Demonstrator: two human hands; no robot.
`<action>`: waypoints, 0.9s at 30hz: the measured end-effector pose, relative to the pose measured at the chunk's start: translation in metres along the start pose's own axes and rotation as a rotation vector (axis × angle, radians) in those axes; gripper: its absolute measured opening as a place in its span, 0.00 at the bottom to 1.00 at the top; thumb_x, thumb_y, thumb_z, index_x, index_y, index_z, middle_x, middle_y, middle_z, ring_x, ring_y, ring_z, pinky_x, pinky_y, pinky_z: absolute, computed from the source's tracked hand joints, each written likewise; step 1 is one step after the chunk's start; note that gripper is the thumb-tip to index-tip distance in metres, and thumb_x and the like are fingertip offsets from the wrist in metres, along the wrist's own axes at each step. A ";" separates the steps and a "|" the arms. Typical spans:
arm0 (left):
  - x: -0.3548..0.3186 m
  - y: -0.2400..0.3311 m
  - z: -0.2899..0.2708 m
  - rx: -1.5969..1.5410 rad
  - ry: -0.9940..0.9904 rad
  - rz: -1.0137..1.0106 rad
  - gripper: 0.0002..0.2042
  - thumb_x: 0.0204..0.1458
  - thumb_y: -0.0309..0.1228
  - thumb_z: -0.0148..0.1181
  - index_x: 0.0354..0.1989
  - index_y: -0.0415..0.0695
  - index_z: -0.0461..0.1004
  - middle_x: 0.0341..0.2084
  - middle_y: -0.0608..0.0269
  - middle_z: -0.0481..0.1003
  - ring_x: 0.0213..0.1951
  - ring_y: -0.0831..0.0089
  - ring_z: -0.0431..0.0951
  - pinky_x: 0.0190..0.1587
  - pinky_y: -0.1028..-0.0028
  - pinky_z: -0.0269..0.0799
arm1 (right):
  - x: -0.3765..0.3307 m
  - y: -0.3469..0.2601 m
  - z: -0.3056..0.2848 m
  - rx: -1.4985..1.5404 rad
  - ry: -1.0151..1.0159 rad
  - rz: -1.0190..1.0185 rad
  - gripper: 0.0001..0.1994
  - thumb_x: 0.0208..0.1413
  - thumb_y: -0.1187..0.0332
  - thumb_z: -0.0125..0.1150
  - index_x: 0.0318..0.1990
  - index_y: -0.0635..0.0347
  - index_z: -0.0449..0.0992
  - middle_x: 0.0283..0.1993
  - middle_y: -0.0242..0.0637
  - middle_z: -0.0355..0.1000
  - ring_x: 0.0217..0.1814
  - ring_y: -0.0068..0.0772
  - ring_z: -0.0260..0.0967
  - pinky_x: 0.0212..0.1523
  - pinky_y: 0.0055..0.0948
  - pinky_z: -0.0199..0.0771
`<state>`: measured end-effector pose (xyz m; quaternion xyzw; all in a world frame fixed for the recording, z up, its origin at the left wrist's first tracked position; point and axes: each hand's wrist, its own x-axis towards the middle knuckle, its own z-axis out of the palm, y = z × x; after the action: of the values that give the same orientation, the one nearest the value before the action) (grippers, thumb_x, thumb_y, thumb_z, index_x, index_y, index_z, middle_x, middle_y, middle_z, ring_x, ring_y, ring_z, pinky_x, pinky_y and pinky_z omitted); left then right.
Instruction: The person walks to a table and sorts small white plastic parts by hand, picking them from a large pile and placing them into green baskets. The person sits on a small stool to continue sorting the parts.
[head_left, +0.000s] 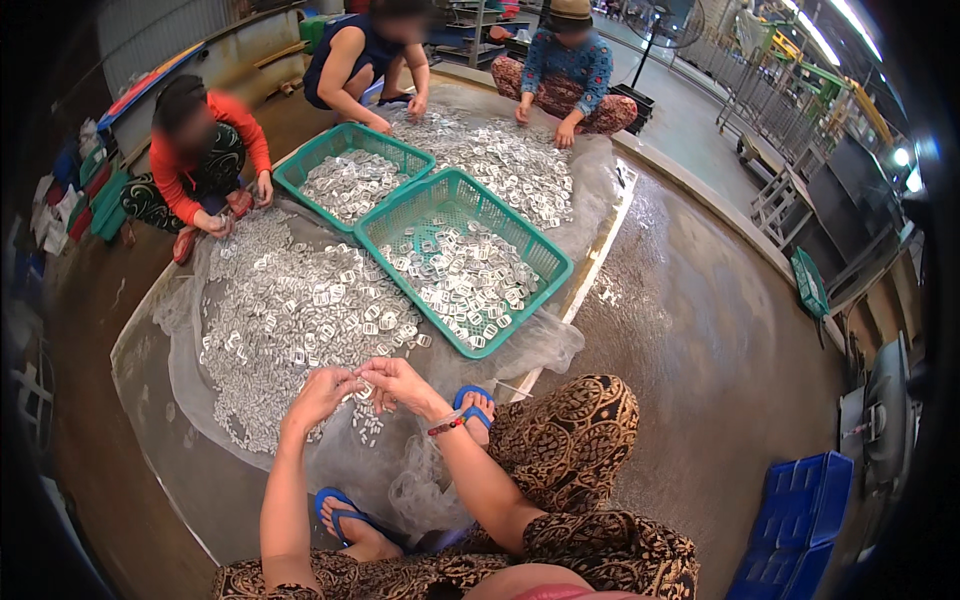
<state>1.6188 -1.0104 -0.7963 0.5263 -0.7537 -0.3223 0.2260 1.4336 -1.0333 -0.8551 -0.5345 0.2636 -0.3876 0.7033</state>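
Note:
My left hand (322, 392) and my right hand (400, 384) meet in front of me, fingertips together on a small silvery metal piece (361, 388). They hover over the near edge of a big heap of small metal pieces (285, 310) spread on a clear plastic sheet (200, 410). A bead bracelet is on my right wrist. Just beyond my hands stands a green plastic basket (520, 245) part-filled with the same pieces. I squat in patterned trousers and blue sandals.
A second green basket (300, 170) with pieces lies farther back. Three other people squat around the sheet, handling pieces. A blue crate (805, 510) stands at lower right, a small green basket (808, 282) at right. Wet concrete floor surrounds the sheet.

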 end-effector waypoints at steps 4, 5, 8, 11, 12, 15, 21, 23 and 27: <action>-0.005 -0.021 -0.004 0.193 0.188 0.089 0.12 0.47 0.34 0.61 0.33 0.37 0.77 0.29 0.45 0.71 0.37 0.49 0.71 0.40 0.60 0.66 | 0.020 0.017 0.024 -0.122 0.174 -0.026 0.10 0.59 0.70 0.50 0.41 0.69 0.72 0.21 0.38 0.71 0.15 0.25 0.70 0.12 0.18 0.61; -0.006 -0.030 0.001 0.203 0.190 0.116 0.12 0.47 0.33 0.61 0.34 0.36 0.76 0.30 0.44 0.71 0.38 0.48 0.71 0.41 0.59 0.66 | 0.024 0.023 0.030 -0.172 0.259 0.001 0.10 0.59 0.70 0.50 0.39 0.70 0.72 0.20 0.38 0.71 0.15 0.25 0.70 0.11 0.20 0.61; -0.008 -0.058 0.015 0.224 0.229 0.217 0.11 0.48 0.30 0.58 0.34 0.33 0.74 0.33 0.40 0.69 0.39 0.45 0.71 0.42 0.56 0.65 | 0.034 0.036 0.043 -0.299 0.458 0.072 0.10 0.57 0.71 0.50 0.34 0.71 0.74 0.17 0.38 0.70 0.13 0.26 0.69 0.11 0.23 0.61; -0.008 -0.083 0.018 0.197 0.172 0.142 0.09 0.49 0.29 0.57 0.32 0.33 0.74 0.33 0.40 0.70 0.38 0.45 0.71 0.39 0.57 0.66 | 0.040 0.044 0.050 -0.357 0.396 0.066 0.10 0.58 0.71 0.49 0.37 0.72 0.73 0.18 0.40 0.70 0.13 0.26 0.69 0.09 0.23 0.58; -0.010 -0.089 0.017 0.183 0.188 0.161 0.08 0.49 0.28 0.56 0.31 0.33 0.74 0.32 0.39 0.70 0.36 0.45 0.72 0.38 0.57 0.67 | 0.041 0.045 0.052 -0.393 0.396 0.078 0.10 0.58 0.71 0.49 0.37 0.72 0.73 0.18 0.40 0.70 0.13 0.26 0.69 0.09 0.23 0.58; -0.016 -0.099 0.016 0.095 0.215 0.136 0.08 0.50 0.28 0.54 0.31 0.34 0.74 0.30 0.38 0.70 0.35 0.45 0.72 0.38 0.57 0.67 | 0.046 0.053 0.060 -0.388 0.352 0.133 0.11 0.59 0.71 0.48 0.36 0.72 0.72 0.17 0.40 0.69 0.12 0.27 0.68 0.08 0.23 0.57; -0.024 -0.105 0.023 0.135 0.454 -0.009 0.09 0.52 0.28 0.52 0.28 0.32 0.73 0.27 0.37 0.69 0.33 0.45 0.71 0.37 0.56 0.67 | 0.062 0.076 0.071 -0.143 0.325 0.132 0.10 0.60 0.70 0.47 0.40 0.71 0.70 0.20 0.40 0.69 0.15 0.28 0.69 0.11 0.22 0.59; -0.020 -0.111 0.024 0.059 0.483 -0.025 0.11 0.53 0.30 0.53 0.32 0.32 0.74 0.31 0.36 0.71 0.37 0.45 0.72 0.40 0.57 0.67 | 0.070 0.082 0.066 0.013 0.318 0.069 0.10 0.61 0.70 0.47 0.41 0.71 0.69 0.23 0.40 0.70 0.17 0.29 0.70 0.13 0.22 0.61; -0.007 -0.126 0.021 -0.012 0.460 -0.159 0.16 0.54 0.32 0.52 0.48 0.36 0.71 0.44 0.36 0.70 0.50 0.48 0.69 0.53 0.62 0.63 | 0.081 0.084 0.043 0.279 0.351 -0.024 0.10 0.57 0.77 0.52 0.45 0.69 0.64 0.38 0.45 0.70 0.37 0.37 0.74 0.38 0.30 0.78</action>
<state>1.6889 -1.0289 -0.9019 0.6423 -0.6366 -0.2150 0.3688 1.5345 -1.0660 -0.9194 -0.3595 0.3194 -0.5157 0.7090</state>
